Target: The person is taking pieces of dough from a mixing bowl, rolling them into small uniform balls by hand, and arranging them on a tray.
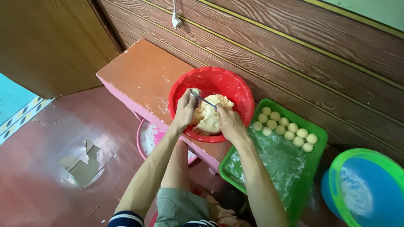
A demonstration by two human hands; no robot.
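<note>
Hands: left (185, 110), right (225, 120) grip thin blade (204, 100) (ends hidden) over dough (210, 115).

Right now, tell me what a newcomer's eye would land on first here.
The bright red bowl on the brown bench stands out first, holding a pale yellow lump of dough that the left hand and right hand work with a thin metal tool. Beside it to the right, a green tray carries two rows of small dough balls.

One head camera looks steeply down, fairly near, at the bench (143, 71) and floor (50, 168).
</note>
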